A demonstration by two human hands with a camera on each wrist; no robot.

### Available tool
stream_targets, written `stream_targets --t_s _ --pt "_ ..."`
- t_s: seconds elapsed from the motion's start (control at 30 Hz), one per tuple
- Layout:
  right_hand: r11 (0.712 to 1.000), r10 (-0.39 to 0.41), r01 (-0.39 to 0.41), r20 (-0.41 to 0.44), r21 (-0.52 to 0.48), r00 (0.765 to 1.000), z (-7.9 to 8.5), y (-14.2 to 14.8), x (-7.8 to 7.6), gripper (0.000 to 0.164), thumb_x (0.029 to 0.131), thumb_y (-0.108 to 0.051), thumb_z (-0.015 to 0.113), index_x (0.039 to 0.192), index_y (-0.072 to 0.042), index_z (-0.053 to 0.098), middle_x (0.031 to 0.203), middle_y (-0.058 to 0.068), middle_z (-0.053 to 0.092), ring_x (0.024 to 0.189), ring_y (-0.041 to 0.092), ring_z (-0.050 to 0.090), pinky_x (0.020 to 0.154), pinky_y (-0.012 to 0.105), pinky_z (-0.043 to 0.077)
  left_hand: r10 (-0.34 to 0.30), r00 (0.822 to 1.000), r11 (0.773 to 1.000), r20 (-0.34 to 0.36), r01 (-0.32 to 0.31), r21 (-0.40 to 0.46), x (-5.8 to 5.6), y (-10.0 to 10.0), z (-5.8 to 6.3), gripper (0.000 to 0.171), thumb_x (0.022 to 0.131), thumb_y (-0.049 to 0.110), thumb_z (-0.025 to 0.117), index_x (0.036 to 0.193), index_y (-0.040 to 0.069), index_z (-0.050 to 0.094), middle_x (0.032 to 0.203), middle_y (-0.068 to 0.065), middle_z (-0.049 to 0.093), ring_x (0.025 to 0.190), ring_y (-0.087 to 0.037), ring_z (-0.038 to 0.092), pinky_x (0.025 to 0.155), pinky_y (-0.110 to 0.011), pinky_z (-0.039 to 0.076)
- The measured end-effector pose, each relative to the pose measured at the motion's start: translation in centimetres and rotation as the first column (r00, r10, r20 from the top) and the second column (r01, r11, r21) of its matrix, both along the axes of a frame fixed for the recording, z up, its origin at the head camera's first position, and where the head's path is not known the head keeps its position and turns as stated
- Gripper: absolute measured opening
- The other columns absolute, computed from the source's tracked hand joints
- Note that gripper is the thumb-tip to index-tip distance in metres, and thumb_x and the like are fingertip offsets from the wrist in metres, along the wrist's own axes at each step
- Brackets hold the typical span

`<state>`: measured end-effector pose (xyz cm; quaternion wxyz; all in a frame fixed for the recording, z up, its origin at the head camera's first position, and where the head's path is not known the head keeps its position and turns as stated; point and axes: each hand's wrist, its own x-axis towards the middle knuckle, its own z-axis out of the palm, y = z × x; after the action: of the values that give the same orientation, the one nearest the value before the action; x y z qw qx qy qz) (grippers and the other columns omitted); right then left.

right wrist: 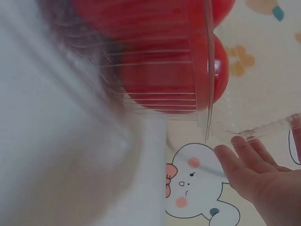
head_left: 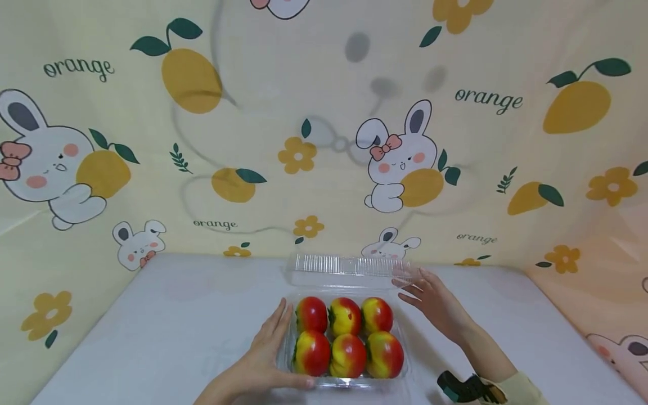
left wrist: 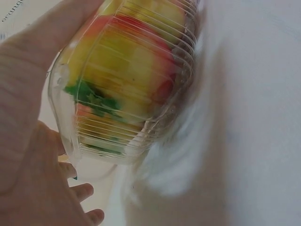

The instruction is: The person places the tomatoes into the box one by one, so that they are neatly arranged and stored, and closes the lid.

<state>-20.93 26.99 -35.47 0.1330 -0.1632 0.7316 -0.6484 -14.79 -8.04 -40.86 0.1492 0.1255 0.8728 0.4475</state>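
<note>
A clear plastic clamshell box (head_left: 346, 383) lies on the white table with several glossy red and yellow fruits (head_left: 347, 355) in two rows. Green leafy caps show on some fruits (left wrist: 127, 61). Its hinged lid (head_left: 349, 279) is raised at the back. My left hand (head_left: 263, 354) rests against the box's left side, fingers extended along the wall and thumb at the front edge. My right hand (head_left: 437, 304) is at the lid's right end, with its fingers loosely extended. In the right wrist view, the right hand (right wrist: 263, 181) has its fingertips at the lid's edge.
The white table (head_left: 152, 332) meets a patterned cloth backdrop (head_left: 324, 185) with rabbits, oranges and flowers behind and at both sides. A dark device (head_left: 463, 387) sits on the right wrist by the sleeve.
</note>
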Motion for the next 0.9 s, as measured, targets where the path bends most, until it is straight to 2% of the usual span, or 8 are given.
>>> stream_targets --t_s 0.1,0.2,0.33,0.5,0.57,0.73,0.9 --pt "1.000 -0.013 0.013 0.037 0.004 0.999 0.2 -0.1 0.2 0.056 0.103 -0.042 0.019 0.150 -0.013 0.015 0.154 0.015 0.025 0.141 0.039 0.024 0.115 0.060 0.020 -0.003 1.000 1.000 -0.025 0.003 0.004 -0.1 0.0 0.0 0.126 0.061 0.060 0.079 0.155 0.026 0.004 0.163 -0.002 -0.003 0.143 -0.042 0.013 0.095 -0.073 0.035" --pt "1.000 -0.001 0.000 0.059 0.012 0.998 0.3 -0.2 0.4 0.062 0.102 -0.042 0.022 0.151 -0.007 0.008 0.156 0.021 0.014 0.143 0.045 0.014 0.115 0.062 0.015 -0.008 0.999 1.000 -0.040 0.009 0.013 -0.1 0.0 -0.1 0.125 0.062 0.059 0.079 0.156 0.024 0.004 0.163 -0.003 -0.004 0.144 -0.042 0.012 0.096 -0.074 0.033" --pt "0.999 0.049 -0.049 0.047 0.006 0.998 0.5 -0.2 0.7 0.061 0.103 -0.040 0.021 0.152 -0.006 0.009 0.157 0.020 0.010 0.144 0.045 0.009 0.115 0.064 0.008 -0.010 0.999 1.000 -0.041 0.010 0.020 -0.1 0.0 -0.1 0.126 0.062 0.059 0.079 0.156 0.022 0.005 0.163 -0.004 -0.005 0.144 -0.042 0.012 0.096 -0.075 0.032" --pt "0.995 0.093 -0.093 0.016 0.038 0.996 0.8 -0.2 1.3 0.058 0.101 -0.042 0.024 0.151 -0.013 0.021 0.158 0.017 0.007 0.143 0.042 0.007 0.113 0.068 0.006 -0.015 0.999 1.000 -0.040 0.015 0.013 -0.1 -0.1 -0.2 0.125 0.062 0.059 0.079 0.156 0.022 0.005 0.163 -0.006 -0.003 0.144 -0.043 0.012 0.098 -0.074 0.031" --pt "0.993 0.095 -0.096 0.024 0.065 0.995 0.9 -0.2 1.6 0.059 0.100 -0.044 0.026 0.151 -0.015 0.022 0.158 0.017 0.006 0.143 0.043 0.007 0.112 0.070 0.005 -0.014 0.999 1.000 -0.035 0.014 0.010 0.0 -0.2 -0.2 0.124 0.063 0.059 0.079 0.156 0.022 0.006 0.162 -0.010 0.000 0.143 -0.043 0.014 0.098 -0.074 0.032" --pt "0.989 0.080 -0.087 0.059 0.118 0.995 0.6 0.0 2.0 0.063 0.100 -0.042 0.030 0.152 -0.010 0.015 0.159 0.018 0.006 0.143 0.045 0.006 0.109 0.073 0.005 0.003 1.000 1.000 -0.013 -0.003 0.007 0.3 -0.1 0.1 0.123 0.063 0.058 0.080 0.156 0.022 0.007 0.160 -0.017 0.007 0.140 -0.044 0.019 0.097 -0.073 0.034" --pt "0.988 0.061 -0.071 0.080 0.140 0.995 0.3 0.1 2.3 0.061 0.100 -0.038 0.035 0.152 -0.011 0.016 0.160 0.020 0.004 0.144 0.046 0.003 0.108 0.073 0.004 0.008 0.998 0.999 -0.057 -0.005 0.051 0.6 -0.3 0.2 0.123 0.065 0.057 0.080 0.155 0.030 0.000 0.160 -0.014 0.005 0.141 -0.040 0.019 0.100 -0.073 0.030"
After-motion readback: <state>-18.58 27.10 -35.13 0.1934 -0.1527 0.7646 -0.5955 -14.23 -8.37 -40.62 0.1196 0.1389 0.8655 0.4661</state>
